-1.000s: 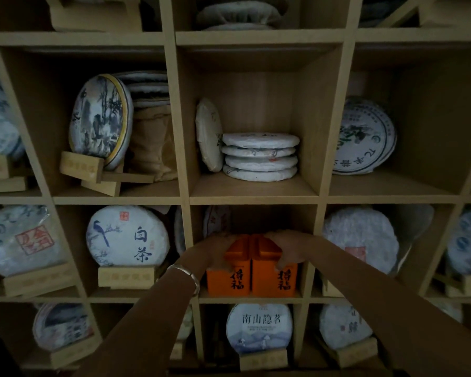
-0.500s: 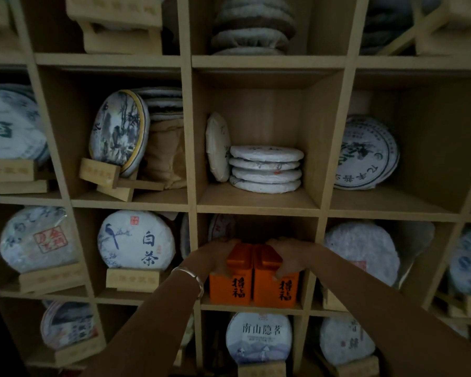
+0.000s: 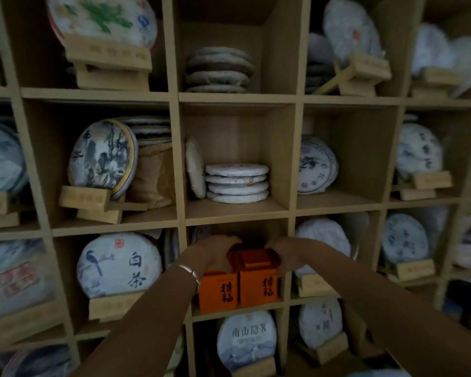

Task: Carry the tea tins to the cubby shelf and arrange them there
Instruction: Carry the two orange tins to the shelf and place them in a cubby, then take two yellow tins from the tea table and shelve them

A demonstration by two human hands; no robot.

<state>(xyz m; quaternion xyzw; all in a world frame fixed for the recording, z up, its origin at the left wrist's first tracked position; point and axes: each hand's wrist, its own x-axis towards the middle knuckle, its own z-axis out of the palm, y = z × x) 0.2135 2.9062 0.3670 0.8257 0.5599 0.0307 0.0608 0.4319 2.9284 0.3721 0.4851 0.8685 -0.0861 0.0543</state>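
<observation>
The left hand (image 3: 211,254) and right hand (image 3: 288,253) are gripping two orange tea tins (image 3: 238,284) with curled fingers in the cubby shelf (image 3: 237,214), and should be squaring them flush, labels forward.

Dim, soft motion blur, edges bowed, smeared.
</observation>
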